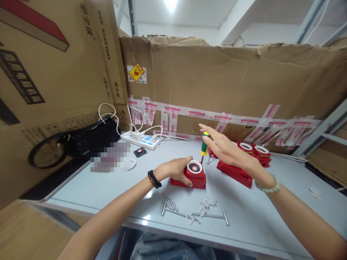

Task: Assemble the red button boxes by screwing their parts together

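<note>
Near the table's middle, my left hand [177,170] clasps a red block [199,183] with a white ring [194,167] and a dark round centre on top. The thumb lies along its front and the fingers go behind it, partly hidden. My right hand [223,146] has its fingers stretched over a screwdriver [205,143] with a green and yellow handle, held against the thumb. The screwdriver stands nearly upright at the block's back right corner; its tip is hidden. In front of the block lie several screws [171,204] and T-shaped metal rods [214,216].
Several more red blocks with white rings [262,149] stand behind my right arm. Plastic scraps [204,207] lie by the rods. A power strip [143,140] with white cables, a small black square [140,152] and a black bag [92,139] are at left. Cardboard [230,83] walls the back.
</note>
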{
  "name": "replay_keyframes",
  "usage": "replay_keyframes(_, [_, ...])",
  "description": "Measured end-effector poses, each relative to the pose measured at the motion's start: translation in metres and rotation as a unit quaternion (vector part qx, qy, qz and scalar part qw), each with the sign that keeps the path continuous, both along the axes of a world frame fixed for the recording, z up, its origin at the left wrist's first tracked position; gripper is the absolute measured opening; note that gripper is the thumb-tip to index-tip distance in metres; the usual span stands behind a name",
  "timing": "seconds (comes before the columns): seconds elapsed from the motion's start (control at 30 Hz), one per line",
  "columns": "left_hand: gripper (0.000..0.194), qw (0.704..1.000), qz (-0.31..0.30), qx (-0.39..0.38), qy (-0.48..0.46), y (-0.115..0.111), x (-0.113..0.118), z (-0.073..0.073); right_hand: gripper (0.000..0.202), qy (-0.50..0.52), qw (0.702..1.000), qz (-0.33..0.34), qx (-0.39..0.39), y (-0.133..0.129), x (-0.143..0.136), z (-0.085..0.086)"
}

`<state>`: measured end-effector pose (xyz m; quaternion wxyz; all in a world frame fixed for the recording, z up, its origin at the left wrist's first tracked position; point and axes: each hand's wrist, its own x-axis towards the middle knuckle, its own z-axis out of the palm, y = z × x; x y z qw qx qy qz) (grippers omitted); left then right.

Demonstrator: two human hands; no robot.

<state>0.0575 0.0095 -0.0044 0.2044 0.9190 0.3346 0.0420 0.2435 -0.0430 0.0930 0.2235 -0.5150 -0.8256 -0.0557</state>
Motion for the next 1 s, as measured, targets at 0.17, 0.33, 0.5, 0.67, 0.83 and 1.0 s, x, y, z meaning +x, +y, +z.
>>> replay_keyframes(0.17, [0.071, 1.000, 0.000, -0.010, -0.001, 0.000, -0.001, 0.001, 0.038, 0.051, 0.990, 0.088, -0.098, -0.003, 0.012, 0.012])
replay_keyframes(0.33, [0.070, 1.000, 0.005, -0.014, -0.004, 0.000, 0.000, 0.000, 0.047, -0.089, 0.973, -0.194, 0.089, 0.011, -0.004, 0.006])
replay_keyframes(0.5, [0.071, 1.000, 0.005, -0.012, -0.001, 0.000, 0.000, 0.000, 0.046, -0.103, 0.976, -0.188, 0.043, 0.007, -0.006, 0.003])
replay_keyframes(0.67, [0.070, 1.000, 0.001, -0.010, -0.007, -0.002, -0.001, 0.002, 0.039, 0.013, 0.994, 0.051, -0.091, -0.003, 0.007, 0.014])
replay_keyframes(0.83, [0.069, 1.000, 0.001, -0.008, -0.004, -0.001, 0.000, 0.001, 0.040, -0.096, 0.981, -0.161, 0.040, 0.007, -0.006, 0.011])
replay_keyframes(1.0, [0.068, 1.000, -0.002, -0.010, -0.007, 0.000, -0.001, 0.000, 0.044, -0.137, 0.975, -0.171, 0.038, 0.005, -0.016, 0.009])
